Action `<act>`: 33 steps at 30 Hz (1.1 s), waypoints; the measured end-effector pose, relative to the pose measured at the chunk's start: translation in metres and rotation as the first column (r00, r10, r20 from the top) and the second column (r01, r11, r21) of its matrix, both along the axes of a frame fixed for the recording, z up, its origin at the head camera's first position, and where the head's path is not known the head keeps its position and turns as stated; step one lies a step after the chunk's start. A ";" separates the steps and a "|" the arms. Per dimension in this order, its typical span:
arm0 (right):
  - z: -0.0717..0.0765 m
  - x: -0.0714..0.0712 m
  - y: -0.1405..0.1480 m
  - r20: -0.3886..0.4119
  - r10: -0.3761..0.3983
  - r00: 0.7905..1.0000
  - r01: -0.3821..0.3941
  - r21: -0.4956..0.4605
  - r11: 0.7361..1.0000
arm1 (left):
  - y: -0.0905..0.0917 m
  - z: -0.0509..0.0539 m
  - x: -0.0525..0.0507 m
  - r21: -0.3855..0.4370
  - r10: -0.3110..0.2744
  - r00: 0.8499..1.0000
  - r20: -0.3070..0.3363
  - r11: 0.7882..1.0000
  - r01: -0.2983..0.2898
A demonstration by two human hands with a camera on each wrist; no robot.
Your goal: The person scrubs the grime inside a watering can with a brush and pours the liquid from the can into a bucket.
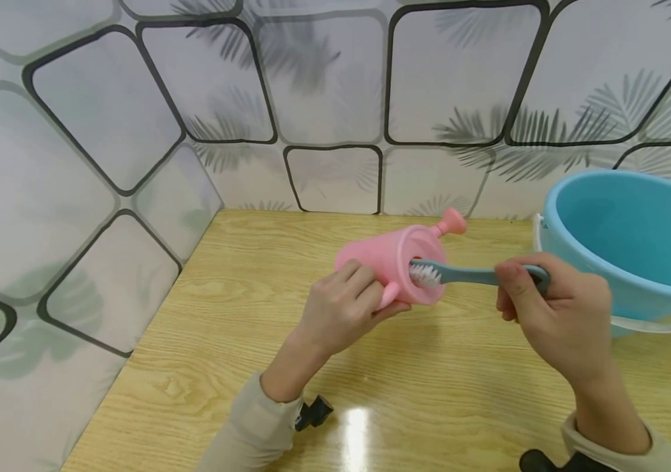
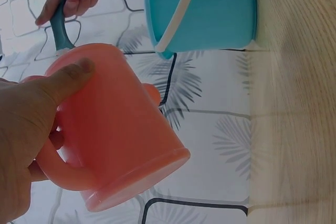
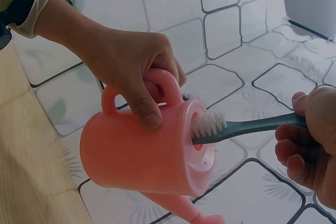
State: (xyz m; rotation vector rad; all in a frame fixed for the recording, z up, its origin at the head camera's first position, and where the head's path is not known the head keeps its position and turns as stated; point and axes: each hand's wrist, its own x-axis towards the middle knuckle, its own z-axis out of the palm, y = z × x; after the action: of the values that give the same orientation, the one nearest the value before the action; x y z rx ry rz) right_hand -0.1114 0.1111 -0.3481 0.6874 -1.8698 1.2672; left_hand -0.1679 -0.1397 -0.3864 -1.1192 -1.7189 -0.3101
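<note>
My left hand (image 1: 341,305) grips the handle of a pink toy watering can (image 1: 373,252), its thumb lying along the can's side in the left wrist view. The can is tilted over above the table, its open top turned to the right and its spout pointing away. In my right hand (image 1: 565,308) is a blue-grey scrubbing brush (image 1: 471,275), pinched by the handle. White bristles (image 3: 209,125) at the brush's head sit at the can's mouth, against or just inside the rim opening. How deep the tip reaches is hidden.
A light blue bucket (image 1: 583,262) with a white handle (image 1: 660,324) stands on the right of the wood-grain table (image 1: 193,367). Patterned wall covering (image 1: 335,78) rises behind the table and along its left side.
</note>
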 end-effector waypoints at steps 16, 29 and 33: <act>0.009 0.004 0.005 0.006 0.000 1.000 0.001 -0.051 0.999 | -0.002 0.000 -0.002 0.017 -0.003 1.000 0.001 1.000 0.003; 0.010 0.007 0.016 -0.172 0.037 0.984 -0.015 0.132 0.991 | 0.000 -0.001 -0.003 0.056 -0.022 1.000 0.020 0.998 0.021; 0.012 0.008 0.016 -0.208 0.057 0.976 -0.029 0.134 0.991 | 0.001 0.000 -0.002 0.079 -0.021 0.999 0.029 0.997 0.018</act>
State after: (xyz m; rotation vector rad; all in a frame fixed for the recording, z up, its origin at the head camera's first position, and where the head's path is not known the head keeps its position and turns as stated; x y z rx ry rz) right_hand -0.1035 0.1271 -0.3359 0.9010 -1.7804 1.0592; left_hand -0.1695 -0.1384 -0.3863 -1.0792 -1.7084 -0.4054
